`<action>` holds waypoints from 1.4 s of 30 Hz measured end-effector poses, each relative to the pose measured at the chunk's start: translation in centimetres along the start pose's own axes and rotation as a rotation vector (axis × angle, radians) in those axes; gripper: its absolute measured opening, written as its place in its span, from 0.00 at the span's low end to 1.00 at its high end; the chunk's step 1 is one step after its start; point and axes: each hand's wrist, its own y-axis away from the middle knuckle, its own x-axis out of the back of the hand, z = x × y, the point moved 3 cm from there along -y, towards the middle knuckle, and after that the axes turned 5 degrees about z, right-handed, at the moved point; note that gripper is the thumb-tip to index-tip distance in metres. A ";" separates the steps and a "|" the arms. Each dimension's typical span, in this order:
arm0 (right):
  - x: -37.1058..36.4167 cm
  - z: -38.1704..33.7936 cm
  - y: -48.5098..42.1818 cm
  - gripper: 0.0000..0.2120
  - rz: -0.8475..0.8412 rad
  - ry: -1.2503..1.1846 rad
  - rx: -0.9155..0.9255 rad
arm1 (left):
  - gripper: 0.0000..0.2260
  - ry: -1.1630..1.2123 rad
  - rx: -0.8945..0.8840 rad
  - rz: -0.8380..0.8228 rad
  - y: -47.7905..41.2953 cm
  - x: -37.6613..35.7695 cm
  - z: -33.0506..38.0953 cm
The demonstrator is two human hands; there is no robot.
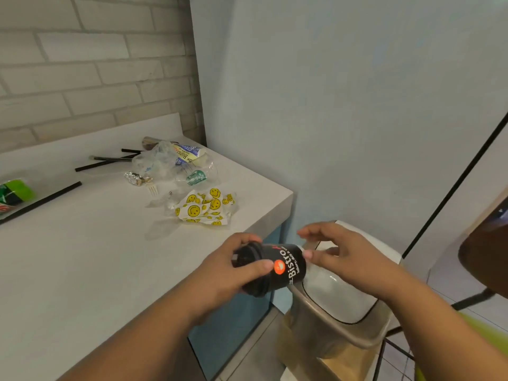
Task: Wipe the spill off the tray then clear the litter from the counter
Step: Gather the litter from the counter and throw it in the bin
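My left hand (233, 268) grips a black "Bistro" paper cup (286, 266) lying sideways, just past the white counter's (82, 257) front right corner. My right hand (343, 257) hovers beside the cup's bottom end with fingers loosely bent, a fingertip close to or touching it. Both hands are above a beige swing-lid bin (338, 320) on the floor. Litter lies on the counter: a smiley-face wrapper (204, 207), a clear Starbucks cup (196, 176), a crumpled plastic bag (154, 160), a foil ball (134, 177), a white fork (152, 188) and black straws (107, 160).
A black tray's edge (41, 199) with a green can or packet (13, 192) shows at the far left. A brick wall stands behind the counter and a plain wall to its right. A dark wooden chair (483, 259) stands at the right edge.
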 end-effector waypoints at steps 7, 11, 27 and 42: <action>-1.1 -2.1 2.0 0.40 -0.177 0.300 0.205 | 0.32 -0.118 -0.063 -0.053 -0.9 -4.0 0.6; -1.2 -1.2 2.5 0.44 -0.167 0.495 0.269 | 0.32 0.053 0.040 -0.128 -0.8 -4.7 0.0; -1.3 5.8 2.0 0.20 -0.121 0.509 -0.125 | 0.13 -0.068 0.104 0.031 0.4 0.8 -2.8; -6.0 10.4 -0.4 0.22 -0.584 0.835 -0.229 | 0.09 -0.106 0.110 0.129 1.4 3.8 -3.0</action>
